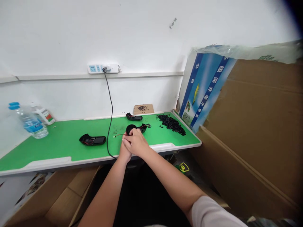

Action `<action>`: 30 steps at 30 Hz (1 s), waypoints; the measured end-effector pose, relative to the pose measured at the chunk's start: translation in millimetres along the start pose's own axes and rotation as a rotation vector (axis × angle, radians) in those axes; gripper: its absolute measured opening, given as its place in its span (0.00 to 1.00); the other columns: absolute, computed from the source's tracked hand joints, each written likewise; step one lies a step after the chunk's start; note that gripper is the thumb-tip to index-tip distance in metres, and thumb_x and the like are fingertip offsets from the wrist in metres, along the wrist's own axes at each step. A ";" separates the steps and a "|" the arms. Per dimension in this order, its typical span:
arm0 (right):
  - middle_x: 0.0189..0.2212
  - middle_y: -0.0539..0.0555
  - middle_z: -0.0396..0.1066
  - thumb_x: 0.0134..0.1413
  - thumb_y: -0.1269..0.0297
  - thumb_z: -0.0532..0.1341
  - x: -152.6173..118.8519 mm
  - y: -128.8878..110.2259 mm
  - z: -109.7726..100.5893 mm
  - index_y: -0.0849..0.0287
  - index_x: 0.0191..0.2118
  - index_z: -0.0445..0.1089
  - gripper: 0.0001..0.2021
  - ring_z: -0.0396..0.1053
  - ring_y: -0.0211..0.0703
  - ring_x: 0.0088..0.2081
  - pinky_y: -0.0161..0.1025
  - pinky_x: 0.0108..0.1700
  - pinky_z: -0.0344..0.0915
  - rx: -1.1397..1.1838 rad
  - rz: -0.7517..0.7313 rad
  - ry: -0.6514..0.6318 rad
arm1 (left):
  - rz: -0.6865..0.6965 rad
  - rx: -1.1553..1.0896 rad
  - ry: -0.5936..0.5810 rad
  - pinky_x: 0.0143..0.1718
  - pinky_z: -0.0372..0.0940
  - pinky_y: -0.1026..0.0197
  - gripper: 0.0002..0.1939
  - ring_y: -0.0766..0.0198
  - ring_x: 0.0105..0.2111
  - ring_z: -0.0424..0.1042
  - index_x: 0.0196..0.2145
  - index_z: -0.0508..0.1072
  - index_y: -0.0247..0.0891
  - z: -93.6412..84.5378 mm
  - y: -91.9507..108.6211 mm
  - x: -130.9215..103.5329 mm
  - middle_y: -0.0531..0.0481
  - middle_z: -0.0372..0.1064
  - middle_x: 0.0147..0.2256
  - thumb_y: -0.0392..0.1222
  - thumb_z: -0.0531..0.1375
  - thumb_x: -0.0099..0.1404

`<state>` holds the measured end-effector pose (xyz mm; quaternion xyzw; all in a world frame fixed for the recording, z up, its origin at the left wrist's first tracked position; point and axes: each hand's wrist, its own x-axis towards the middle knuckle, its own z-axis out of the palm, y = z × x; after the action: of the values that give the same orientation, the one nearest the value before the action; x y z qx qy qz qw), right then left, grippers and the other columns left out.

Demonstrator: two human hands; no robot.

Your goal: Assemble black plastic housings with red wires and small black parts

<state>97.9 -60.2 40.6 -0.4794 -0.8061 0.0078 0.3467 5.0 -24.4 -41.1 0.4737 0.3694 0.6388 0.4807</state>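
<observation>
Near the table's front edge, my left hand (125, 145) and my right hand (138, 142) are close together, both closed around a black round plastic part (130, 128). My right fingers are bent over its near edge; my left hand holds it from the left and below, its fingers partly hidden. A thin red wire trails left from the part. Just beyond my right hand, a curved black housing (143, 128) shows red wire; whether it joins the round part I cannot tell. Similar black housings lie at the back (134, 117) and to the left (94, 140).
A heap of small black pieces (171, 124) lies on the green tabletop (66, 135) at right. Tiny dark bits cover a cardboard piece (147, 111). A black cable (110, 104) hangs from a power strip (113, 68). Bottles (35, 126) stand left; large cardboard (255, 126) rises right.
</observation>
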 end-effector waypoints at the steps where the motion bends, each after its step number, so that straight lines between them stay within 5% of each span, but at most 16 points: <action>1: 0.40 0.59 0.66 0.61 0.56 0.57 -0.4 -0.6 -0.5 0.55 0.40 0.79 0.15 0.60 0.49 0.42 0.45 0.46 0.60 0.015 -0.006 -0.015 | -0.021 -0.035 -0.011 0.52 0.63 0.49 0.20 0.55 0.48 0.70 0.51 0.64 0.41 1.1 2.1 -2.1 0.45 0.70 0.47 0.53 0.54 0.66; 7: 0.50 0.62 0.66 0.65 0.54 0.52 -2.4 0.4 -6.2 0.57 0.57 0.69 0.21 0.60 0.52 0.50 0.50 0.53 0.59 0.024 -0.149 -0.141 | -0.144 -0.273 -0.041 0.51 0.65 0.51 0.20 0.56 0.50 0.70 0.48 0.66 0.44 5.9 21.2 -7.0 0.48 0.71 0.44 0.59 0.54 0.66; 12: 0.60 0.66 0.61 0.64 0.58 0.53 -5.4 16.4 -9.0 0.64 0.68 0.50 0.30 0.57 0.53 0.61 0.53 0.61 0.55 0.221 -0.257 -0.131 | -0.252 -0.299 0.060 0.51 0.64 0.53 0.26 0.57 0.48 0.71 0.49 0.65 0.45 5.8 33.6 -8.7 0.49 0.71 0.46 0.50 0.67 0.55; 15: 0.59 0.63 0.65 0.64 0.61 0.53 -18.1 29.4 -1.6 0.59 0.64 0.58 0.25 0.60 0.51 0.60 0.52 0.61 0.57 0.409 -0.206 0.053 | -0.261 -0.339 0.084 0.48 0.65 0.58 0.25 0.61 0.45 0.72 0.48 0.66 0.43 6.2 36.4 -10.8 0.49 0.71 0.46 0.50 0.68 0.55; 19: 0.52 0.62 0.71 0.62 0.59 0.54 -42.4 45.9 21.4 0.58 0.55 0.70 0.19 0.69 0.50 0.53 0.51 0.56 0.65 0.712 0.179 0.312 | -0.280 -0.355 0.020 0.44 0.68 0.57 0.26 0.63 0.38 0.74 0.51 0.63 0.46 6.7 35.4 -15.0 0.51 0.72 0.42 0.52 0.65 0.58; 22: 0.48 0.60 0.74 0.57 0.55 0.60 -54.3 53.3 37.9 0.58 0.54 0.71 0.21 0.73 0.49 0.46 0.48 0.48 0.71 0.929 0.368 0.214 | -0.235 -0.327 0.014 0.46 0.67 0.58 0.26 0.63 0.41 0.73 0.52 0.63 0.45 7.7 31.6 -16.9 0.50 0.71 0.44 0.53 0.64 0.60; 30: 0.49 0.58 0.73 0.54 0.60 0.63 -53.8 54.4 39.5 0.56 0.51 0.73 0.19 0.73 0.48 0.47 0.45 0.50 0.70 0.855 0.283 0.064 | -0.132 -0.160 0.095 0.55 0.61 0.57 0.30 0.58 0.56 0.65 0.57 0.60 0.45 4.9 15.1 -18.5 0.45 0.63 0.58 0.56 0.61 0.62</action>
<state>133.4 -60.1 -37.8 -0.3987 -0.6460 0.3726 0.5338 7.4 -46.1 -30.3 0.3774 0.3700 0.6551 0.5400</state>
